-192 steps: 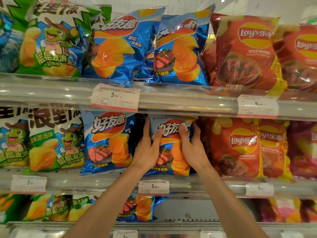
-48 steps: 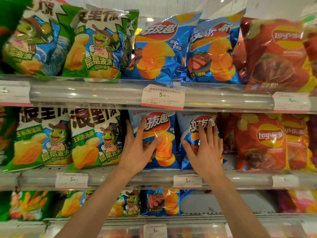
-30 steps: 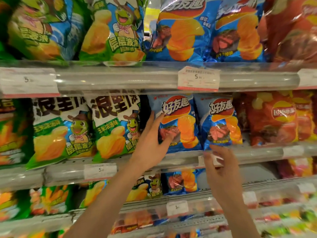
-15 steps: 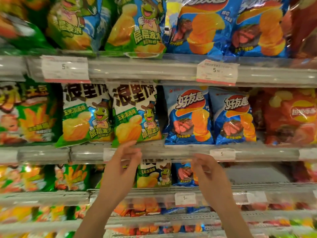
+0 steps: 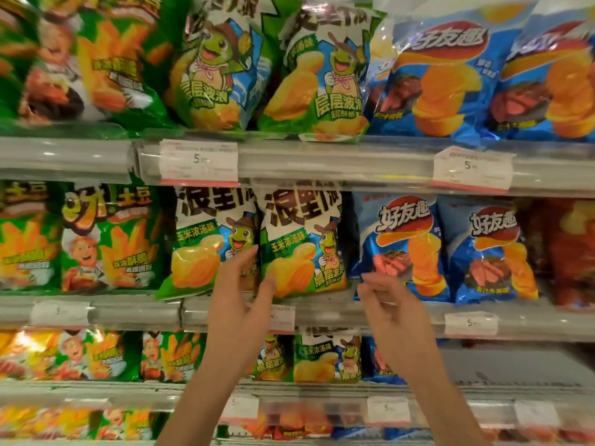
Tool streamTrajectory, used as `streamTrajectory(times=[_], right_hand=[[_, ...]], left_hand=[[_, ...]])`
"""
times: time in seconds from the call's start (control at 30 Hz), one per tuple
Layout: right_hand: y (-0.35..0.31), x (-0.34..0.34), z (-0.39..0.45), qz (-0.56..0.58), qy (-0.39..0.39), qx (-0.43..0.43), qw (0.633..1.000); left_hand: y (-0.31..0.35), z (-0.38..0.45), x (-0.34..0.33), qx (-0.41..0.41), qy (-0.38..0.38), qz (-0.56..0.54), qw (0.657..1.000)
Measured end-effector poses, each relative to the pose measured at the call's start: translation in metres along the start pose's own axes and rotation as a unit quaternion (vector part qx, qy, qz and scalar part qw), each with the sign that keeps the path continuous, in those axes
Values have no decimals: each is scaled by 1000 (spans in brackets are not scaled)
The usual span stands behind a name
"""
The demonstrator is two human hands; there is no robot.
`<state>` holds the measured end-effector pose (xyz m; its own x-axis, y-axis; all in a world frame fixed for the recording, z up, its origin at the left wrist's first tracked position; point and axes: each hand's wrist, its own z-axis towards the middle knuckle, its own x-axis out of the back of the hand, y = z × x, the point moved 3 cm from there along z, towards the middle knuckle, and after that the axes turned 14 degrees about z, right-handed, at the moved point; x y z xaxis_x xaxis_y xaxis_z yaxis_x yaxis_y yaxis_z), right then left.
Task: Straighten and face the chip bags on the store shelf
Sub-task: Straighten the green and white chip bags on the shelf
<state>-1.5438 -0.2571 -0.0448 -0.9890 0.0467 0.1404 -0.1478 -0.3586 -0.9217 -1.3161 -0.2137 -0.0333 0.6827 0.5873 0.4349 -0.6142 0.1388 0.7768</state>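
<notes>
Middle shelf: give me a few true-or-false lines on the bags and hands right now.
1. The left hand is at the turtle bags. True.
2. The right hand clutches a blue bag. False: its fingers are loosely curled in front of the shelf edge, holding nothing.
3. Two blue bags stand side by side, fronts facing out. True.
4. The turtle bags stand right of the blue bags. False: they stand to their left.
5. Red bags sit at the far right. True.

Both arms reach up, left hand (image 5: 240,296) open with fingers spread, right hand (image 5: 391,305) loosely curled.
</notes>
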Motion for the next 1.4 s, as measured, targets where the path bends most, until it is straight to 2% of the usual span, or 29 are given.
streamTrajectory(times=[0.17, 0.3, 0.43, 0.53, 0.7, 0.83, 0.97, 1.13, 1.23, 1.3, 1.4], right_hand=[[-30, -50, 58, 33, -9, 17, 999], [-35, -66, 87, 63, -34, -26, 997], [-30, -67, 96, 110, -39, -70, 991], [-25, -64, 100, 128, -25, -84, 988], [-22, -68, 104, 122, -42, -100, 987], [-20, -71, 106, 107, -48, -102, 988], [-18, -72, 102, 69, -8, -103, 992], [-16, -66, 95, 16, 50, -76, 996], [-15, -67, 98, 13, 56, -77, 995], [-16, -65, 96, 13, 44, -79, 996], [-20, -52, 84, -12, 32, -17, 999]], left_hand=[[28, 34, -14, -44, -28, 35, 998], [36, 56, -29, 1, -36, -7, 999], [34, 67, -43, 24, -42, 19, 999], [39, 71, -46, 79, -79, -57, 992], [40, 88, -48, 143, -125, -93, 977], [39, 94, -53, 158, -119, -104, 975], [36, 96, -62, 134, -94, -100, 981], [30, 99, -73, 117, -99, -97, 983], [29, 99, -72, 105, -105, -81, 985], [28, 93, -69, 70, -93, -75, 990], [22, 82, -67, 6, -71, -43, 997]])
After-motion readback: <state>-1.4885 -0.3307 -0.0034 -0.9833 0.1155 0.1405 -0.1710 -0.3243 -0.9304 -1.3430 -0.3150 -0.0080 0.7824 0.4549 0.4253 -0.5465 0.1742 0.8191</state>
